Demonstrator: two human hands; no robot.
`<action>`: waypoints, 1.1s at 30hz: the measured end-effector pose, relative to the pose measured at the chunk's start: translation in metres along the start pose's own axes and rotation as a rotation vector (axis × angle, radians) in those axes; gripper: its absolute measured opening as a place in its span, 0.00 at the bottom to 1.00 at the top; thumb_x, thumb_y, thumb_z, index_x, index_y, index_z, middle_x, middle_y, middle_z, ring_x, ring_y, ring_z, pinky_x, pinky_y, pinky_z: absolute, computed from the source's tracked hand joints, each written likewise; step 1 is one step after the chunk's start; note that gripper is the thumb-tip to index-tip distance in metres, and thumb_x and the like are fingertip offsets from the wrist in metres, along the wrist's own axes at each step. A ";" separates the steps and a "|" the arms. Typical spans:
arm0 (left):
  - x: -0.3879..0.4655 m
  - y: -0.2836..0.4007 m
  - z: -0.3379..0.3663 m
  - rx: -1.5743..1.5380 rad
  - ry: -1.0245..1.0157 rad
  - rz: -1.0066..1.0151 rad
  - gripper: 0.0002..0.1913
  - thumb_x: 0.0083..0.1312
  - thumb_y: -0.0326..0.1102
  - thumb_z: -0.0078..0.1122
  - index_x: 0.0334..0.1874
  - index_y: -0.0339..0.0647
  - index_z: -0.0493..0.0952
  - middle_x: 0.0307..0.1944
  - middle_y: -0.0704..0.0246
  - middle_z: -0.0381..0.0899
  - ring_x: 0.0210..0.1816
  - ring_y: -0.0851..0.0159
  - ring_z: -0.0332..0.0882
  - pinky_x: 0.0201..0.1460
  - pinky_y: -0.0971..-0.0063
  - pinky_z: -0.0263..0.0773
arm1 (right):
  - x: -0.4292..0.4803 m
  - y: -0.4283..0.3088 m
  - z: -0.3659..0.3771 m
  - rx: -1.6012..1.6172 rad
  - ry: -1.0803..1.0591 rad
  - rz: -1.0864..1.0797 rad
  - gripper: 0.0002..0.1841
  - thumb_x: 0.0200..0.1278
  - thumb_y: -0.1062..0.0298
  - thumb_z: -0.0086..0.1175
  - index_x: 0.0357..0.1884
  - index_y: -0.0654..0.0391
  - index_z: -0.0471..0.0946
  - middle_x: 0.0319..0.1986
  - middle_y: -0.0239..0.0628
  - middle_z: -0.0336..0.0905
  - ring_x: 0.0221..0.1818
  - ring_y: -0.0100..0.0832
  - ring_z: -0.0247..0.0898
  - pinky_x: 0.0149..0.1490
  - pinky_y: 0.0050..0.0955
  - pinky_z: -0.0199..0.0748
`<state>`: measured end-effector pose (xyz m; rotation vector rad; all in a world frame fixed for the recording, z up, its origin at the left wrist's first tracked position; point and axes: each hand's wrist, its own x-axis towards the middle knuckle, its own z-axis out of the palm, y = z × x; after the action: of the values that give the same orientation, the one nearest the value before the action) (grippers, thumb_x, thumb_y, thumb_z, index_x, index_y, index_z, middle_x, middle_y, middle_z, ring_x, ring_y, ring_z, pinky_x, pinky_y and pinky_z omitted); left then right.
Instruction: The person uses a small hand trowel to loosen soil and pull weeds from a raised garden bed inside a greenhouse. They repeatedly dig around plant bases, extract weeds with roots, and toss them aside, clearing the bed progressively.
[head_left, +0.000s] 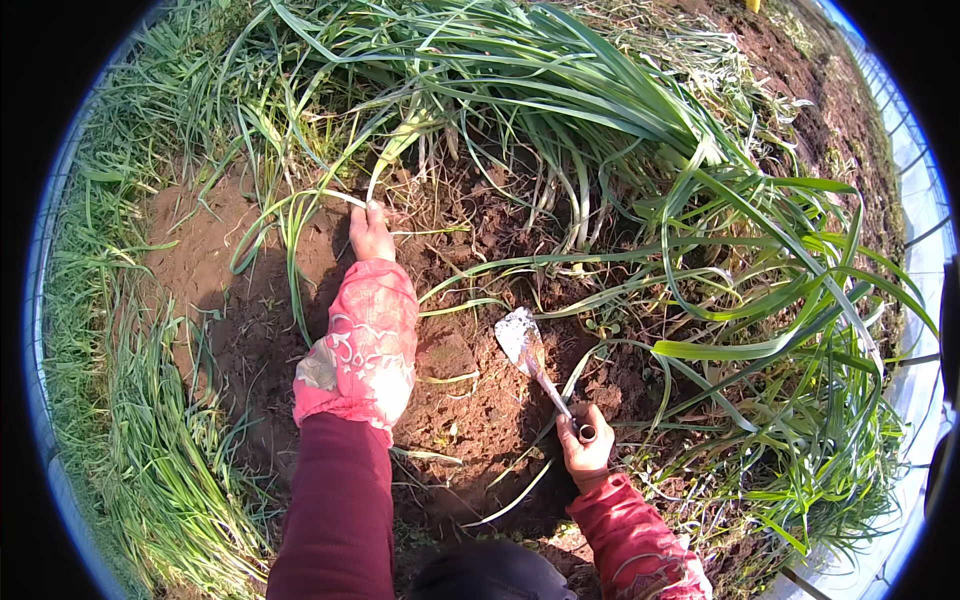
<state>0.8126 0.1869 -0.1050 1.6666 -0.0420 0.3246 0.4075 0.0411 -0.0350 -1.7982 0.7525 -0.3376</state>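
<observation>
My left hand (371, 232) grips the pale lower stems of a slender leafy plant (390, 154), whose green leaves spread to both sides above bare soil. A small metal trowel (538, 367) is in my right hand (587, 444), held by its tubular handle. Its blade, bright and partly coated with dirt, points up and away over the loose brown soil (465, 405). Just right of the blade lie long green leaves that arch in from the right. Beyond my left hand, several pale stems with thin roots (581, 199) show at the edge of the dug ground.
A thick heap of long-leaved green plants (540, 67) lies across the far side. More leafy plants (825, 330) crowd the right, and a grassy bundle (172, 457) lies at the lower left. Translucent plastic sheeting (919, 247) on a frame stands at the right rim.
</observation>
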 end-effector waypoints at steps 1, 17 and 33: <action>0.008 -0.003 -0.003 -0.123 -0.053 -0.011 0.11 0.69 0.38 0.45 0.32 0.38 0.72 0.23 0.75 0.70 0.22 0.77 0.66 0.23 0.80 0.60 | 0.001 -0.005 0.002 -0.007 -0.010 -0.009 0.09 0.55 0.66 0.60 0.30 0.59 0.73 0.16 0.29 0.69 0.19 0.20 0.62 0.27 0.20 0.64; -0.047 0.154 0.081 -0.078 -0.527 -0.317 0.12 0.68 0.38 0.48 0.33 0.34 0.72 0.21 0.70 0.73 0.20 0.72 0.69 0.24 0.74 0.68 | 0.000 0.006 -0.004 0.016 0.016 0.028 0.09 0.53 0.67 0.61 0.31 0.60 0.73 0.18 0.30 0.71 0.20 0.19 0.63 0.27 0.20 0.66; -0.101 0.093 0.109 -0.187 -0.451 -0.570 0.20 0.58 0.58 0.60 0.25 0.47 0.75 0.14 0.81 0.64 0.13 0.79 0.59 0.15 0.84 0.52 | 0.001 -0.007 0.004 0.060 -0.018 -0.022 0.10 0.53 0.66 0.60 0.30 0.58 0.72 0.15 0.35 0.71 0.16 0.26 0.67 0.25 0.24 0.66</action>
<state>0.7157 0.0519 -0.0485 1.4643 0.0642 -0.4742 0.4130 0.0444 -0.0305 -1.7524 0.7032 -0.3548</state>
